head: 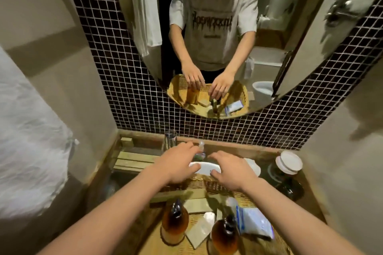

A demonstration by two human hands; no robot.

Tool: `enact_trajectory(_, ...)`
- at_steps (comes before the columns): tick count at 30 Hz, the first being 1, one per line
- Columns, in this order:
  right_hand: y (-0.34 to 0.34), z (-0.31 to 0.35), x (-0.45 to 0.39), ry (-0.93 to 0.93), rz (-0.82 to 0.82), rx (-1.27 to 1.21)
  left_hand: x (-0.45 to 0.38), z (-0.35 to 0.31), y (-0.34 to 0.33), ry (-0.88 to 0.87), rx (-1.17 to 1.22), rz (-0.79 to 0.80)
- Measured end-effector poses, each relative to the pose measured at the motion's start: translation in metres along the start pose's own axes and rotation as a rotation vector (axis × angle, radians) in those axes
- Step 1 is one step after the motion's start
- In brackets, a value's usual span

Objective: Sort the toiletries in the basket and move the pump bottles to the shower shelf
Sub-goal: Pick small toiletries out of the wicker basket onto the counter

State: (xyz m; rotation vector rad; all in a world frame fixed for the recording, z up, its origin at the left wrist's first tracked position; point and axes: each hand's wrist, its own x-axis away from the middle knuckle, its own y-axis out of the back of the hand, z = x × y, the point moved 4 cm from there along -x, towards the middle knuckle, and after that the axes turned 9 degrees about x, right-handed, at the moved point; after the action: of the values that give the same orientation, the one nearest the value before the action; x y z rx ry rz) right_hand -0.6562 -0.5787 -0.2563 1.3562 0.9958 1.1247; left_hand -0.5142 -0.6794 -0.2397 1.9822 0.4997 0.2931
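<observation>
Both your left hand (pixel 178 163) and right hand (pixel 232 172) hover spread, gripping nothing, at the woven basket's (pixel 199 184) twelve o'clock rim. The two amber pump bottles (pixel 175 221) stand upright at six o'clock beneath your forearms; drawing back carelessly could topple them.

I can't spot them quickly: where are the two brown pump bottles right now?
Both brown pump bottles stand in the basket near the bottom: one lower left, the other right of it, flat packets between.

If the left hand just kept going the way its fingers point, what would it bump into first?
Probably the small clear bottle just beyond the left hand, then the tiled wall. Depth is hard to judge, and motion blur softens both.
</observation>
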Motion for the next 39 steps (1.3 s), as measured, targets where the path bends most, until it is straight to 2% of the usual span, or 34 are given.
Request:
enact_trajectory(6, -0.031, 0.006, -0.019, 0.077, 0.065, -0.052, -0.004, 0.018, -0.028, 0.058, 0.08, 0.087)
enact_trajectory(11, -0.067, 0.014, -0.024, 0.154, 0.191, -0.071, -0.001, 0.026, -0.057, 0.093, 0.087, 0.177)
enact_trajectory(16, -0.091, 0.015, -0.026, 0.158, 0.243, -0.09, 0.01, 0.045, -0.09, 0.166, 0.129, 0.244)
enact_trajectory(21, -0.109, 0.024, -0.024, 0.219, 0.259, -0.031, 0.022, 0.067, -0.112, 0.328, 0.192, 0.298)
enact_trajectory(30, -0.121, 0.033, -0.032, 0.24, 0.265, -0.035, 0.024, 0.096, -0.131, 0.457, 0.18, 0.417)
enact_trajectory(39, -0.13, 0.037, -0.034, 0.266, 0.323, 0.019, 0.023, 0.093, -0.13, 0.352, 0.119, 0.392)
